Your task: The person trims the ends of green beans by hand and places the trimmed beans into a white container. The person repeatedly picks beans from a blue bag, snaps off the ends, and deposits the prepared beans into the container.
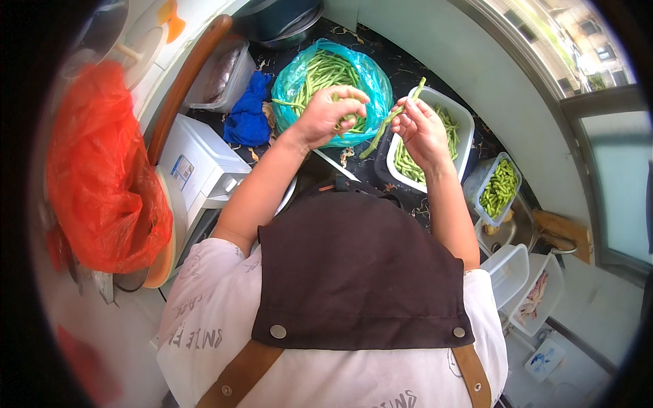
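My left hand (331, 113) is curled above an open teal plastic bag (380, 81) filled with long green beans (331, 69). Bits of green bean show between its fingers. Between the thumb and fingers of my right hand (421, 127) is one long green bean (376, 138), held slantwise with its upper end sticking out above the fingertips. Behind and beneath that hand stands a white plastic tub (467, 122) containing more long beans. Farther right, a clear plastic container (497, 191) holds short green bean pieces.
At the left are a blue cloth (249, 109), a clear box (224, 76) with dark contents, a white appliance (204, 153) and a hanging red plastic bag (107, 178). Dark pots (278, 20) stand at the back. A metal sink (515, 229) and plastic containers (505, 270) are at the right.
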Tool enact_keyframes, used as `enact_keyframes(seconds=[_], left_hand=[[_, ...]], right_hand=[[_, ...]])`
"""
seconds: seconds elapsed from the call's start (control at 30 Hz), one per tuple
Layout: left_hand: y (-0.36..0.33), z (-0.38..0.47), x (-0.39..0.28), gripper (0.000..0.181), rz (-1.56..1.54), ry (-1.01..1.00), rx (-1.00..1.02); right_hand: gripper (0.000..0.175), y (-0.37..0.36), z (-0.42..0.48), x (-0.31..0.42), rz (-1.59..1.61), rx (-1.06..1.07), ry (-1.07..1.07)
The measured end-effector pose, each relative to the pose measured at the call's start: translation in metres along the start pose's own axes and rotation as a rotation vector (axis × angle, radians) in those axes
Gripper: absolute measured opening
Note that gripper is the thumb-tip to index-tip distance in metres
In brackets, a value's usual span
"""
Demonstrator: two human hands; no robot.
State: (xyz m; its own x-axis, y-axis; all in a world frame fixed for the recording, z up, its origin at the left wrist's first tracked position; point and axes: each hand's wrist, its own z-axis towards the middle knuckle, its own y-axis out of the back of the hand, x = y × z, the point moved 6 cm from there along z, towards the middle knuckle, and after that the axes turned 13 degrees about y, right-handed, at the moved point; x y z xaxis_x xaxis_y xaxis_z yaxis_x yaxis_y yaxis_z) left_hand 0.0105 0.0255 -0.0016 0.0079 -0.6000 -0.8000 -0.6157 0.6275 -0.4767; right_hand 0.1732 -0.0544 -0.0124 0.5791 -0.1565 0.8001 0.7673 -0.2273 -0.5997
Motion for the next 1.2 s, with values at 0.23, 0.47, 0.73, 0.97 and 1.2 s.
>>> enact_keyframes(seconds=[0.23, 0.47, 0.73, 0.97, 1.2], left_hand=[[-0.037, 0.021, 0.019, 0.015, 0.352, 0.11, 0.094], [-0.063, 0.038, 0.033, 0.016, 0.323, 0.111, 0.03], [-0.097, 0.088, 0.076, 0.02, 0.151, 0.272, -0.063], [-0.081, 0.197, 0.142, 0.017, 0.725, 0.297, -0.154], [-0.1, 0.159, 0.15, 0.007, 0.268, 0.494, 0.077]], right_hand=[[0.019, 0.002, -0.007, 0.019, -0.224, 0.078, 0.076], [0.011, -0.003, -0.035, 0.055, -1.028, 0.132, 0.654], [0.015, 0.071, -0.065, 0.068, -1.223, -0.373, 0.681], [0.042, 0.161, -0.038, 0.046, -1.649, -0.186, 0.036], [0.032, 0.225, -0.171, 0.035, -0.963, -0.585, 0.153]])
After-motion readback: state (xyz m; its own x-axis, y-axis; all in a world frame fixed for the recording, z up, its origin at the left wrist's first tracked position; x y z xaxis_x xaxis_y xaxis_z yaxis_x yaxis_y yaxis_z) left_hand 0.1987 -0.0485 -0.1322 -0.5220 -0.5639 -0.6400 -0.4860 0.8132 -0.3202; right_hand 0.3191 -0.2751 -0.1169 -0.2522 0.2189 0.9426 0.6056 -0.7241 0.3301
